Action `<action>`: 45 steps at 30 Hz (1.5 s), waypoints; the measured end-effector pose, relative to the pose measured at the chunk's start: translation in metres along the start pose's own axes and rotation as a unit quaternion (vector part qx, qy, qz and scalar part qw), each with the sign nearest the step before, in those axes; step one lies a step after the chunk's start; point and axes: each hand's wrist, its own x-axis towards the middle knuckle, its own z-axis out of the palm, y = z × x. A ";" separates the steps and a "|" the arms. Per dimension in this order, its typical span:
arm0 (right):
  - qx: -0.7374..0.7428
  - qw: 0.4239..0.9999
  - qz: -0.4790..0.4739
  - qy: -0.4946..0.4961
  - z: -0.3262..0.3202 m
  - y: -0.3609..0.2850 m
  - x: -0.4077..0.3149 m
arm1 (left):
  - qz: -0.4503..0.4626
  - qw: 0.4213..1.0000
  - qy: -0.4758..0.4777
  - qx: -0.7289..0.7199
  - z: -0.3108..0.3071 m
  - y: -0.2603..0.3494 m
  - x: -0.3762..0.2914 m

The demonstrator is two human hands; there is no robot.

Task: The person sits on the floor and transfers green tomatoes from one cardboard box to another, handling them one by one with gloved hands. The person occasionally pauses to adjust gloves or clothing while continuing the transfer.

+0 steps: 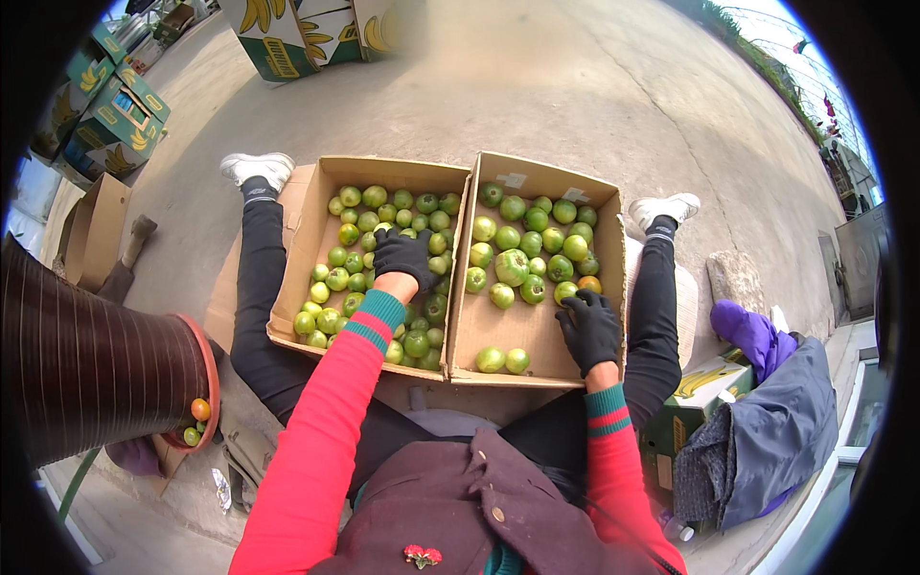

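My left hand (404,257), in a black glove, reaches palm down into the left cardboard box (456,338). It covers some of the green tomatoes (338,278) there, and whether its fingers grip one is hidden. My right hand (593,332), gloved alike, is low inside the right cardboard box (535,368), by its right wall. Its fingers are apart, with nothing visible in them, just below a green tomato (566,292). Above that hand sits an orange tomato (589,284). More green tomatoes (512,267) fill the upper part of this box, and two green tomatoes (491,359) lie near its front wall.
My legs (262,266) flank the boxes. On the left are a large dark ribbed pot (108,352) and a reddish rim holding a few tomatoes (200,410). Banana cartons (295,36) stand beyond. Right are a stone (734,279) and a dark jacket (780,431) over a carton.
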 end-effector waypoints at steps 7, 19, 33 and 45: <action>0.025 0.999 -0.012 0.017 0.005 0.001 0.001 | -0.017 0.993 0.119 0.017 0.044 -0.002 0.003; 0.257 0.941 -0.214 0.038 -0.027 -0.041 0.001 | 0.214 0.838 0.314 -0.392 -0.013 0.061 -0.081; 0.230 0.955 -0.133 -0.128 -0.028 -0.068 -0.013 | 0.173 0.858 0.332 -0.350 -0.007 0.074 -0.091; 0.020 1.000 -0.015 0.000 -0.022 -0.011 -0.021 | -0.023 0.995 0.000 -0.098 -0.015 -0.013 -0.068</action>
